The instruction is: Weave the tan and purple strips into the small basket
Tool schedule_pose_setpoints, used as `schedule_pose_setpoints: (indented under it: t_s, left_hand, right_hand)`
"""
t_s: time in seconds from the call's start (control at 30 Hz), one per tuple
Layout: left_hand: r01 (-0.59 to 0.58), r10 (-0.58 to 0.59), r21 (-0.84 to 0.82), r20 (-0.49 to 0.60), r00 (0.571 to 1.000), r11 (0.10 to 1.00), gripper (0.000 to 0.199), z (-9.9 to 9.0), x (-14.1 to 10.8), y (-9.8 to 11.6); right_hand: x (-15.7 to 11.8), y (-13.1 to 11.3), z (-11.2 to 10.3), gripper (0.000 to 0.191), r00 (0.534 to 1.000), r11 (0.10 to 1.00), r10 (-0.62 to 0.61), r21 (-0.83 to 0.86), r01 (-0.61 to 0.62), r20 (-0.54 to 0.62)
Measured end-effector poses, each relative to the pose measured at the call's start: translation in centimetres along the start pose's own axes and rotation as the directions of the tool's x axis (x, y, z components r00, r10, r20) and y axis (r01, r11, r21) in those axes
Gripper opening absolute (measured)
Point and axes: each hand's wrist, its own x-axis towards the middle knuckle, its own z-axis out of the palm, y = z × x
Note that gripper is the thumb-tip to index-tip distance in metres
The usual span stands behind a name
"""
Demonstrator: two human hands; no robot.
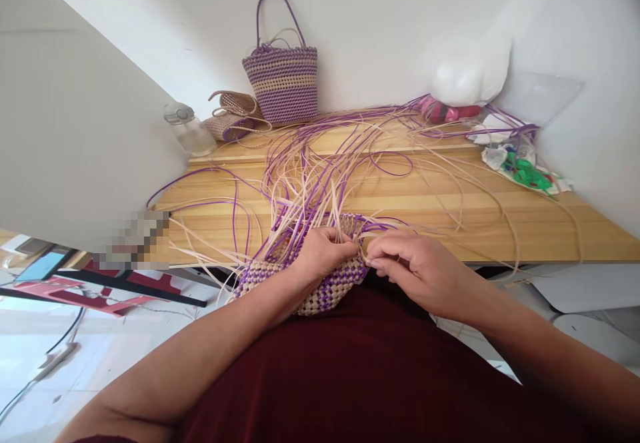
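A partly woven basket (320, 296) in purple and beige rests against my body at the table's front edge. Long loose weaving strips (320, 170), purple and beige, fan out from its rim across the table. My left hand (327, 253) is closed at the basket's rim, thumb and fingers pinching a beige strip. Just to its right, my right hand (415, 266) is closed too, thumb against forefinger on a beige strip beside the rim. The fingertips of both hands are close together. My left forearm covers part of the basket's near side.
On the wooden table (525, 223), a finished purple and beige bag (284, 86) stands by the wall, beside a smaller woven piece (233, 120) and a clear bottle (190, 130). At the right lie a white bag (470, 73) and green plastic (527, 171). A partition (85, 110) rises at the left.
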Motion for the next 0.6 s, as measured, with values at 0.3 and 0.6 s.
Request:
schedule_pose_setpoints:
  t_s: [0.3,0.6]
  left_hand:
    - [-0.037,0.042,-0.101,0.053,0.998,0.994,0.022,-0.5,-1.0,0.0]
    - [-0.060,0.066,-0.102,0.061,0.996,0.993,0.025,-0.7,-1.3,-0.3]
  right_hand:
    - [2.6,1.6,0.8,0.021,0.978,0.816,0.198,0.542,-0.200,0.062]
    - [2.9,0.5,0.8,0.016,0.962,0.952,0.265,0.180,-0.250,-0.068]
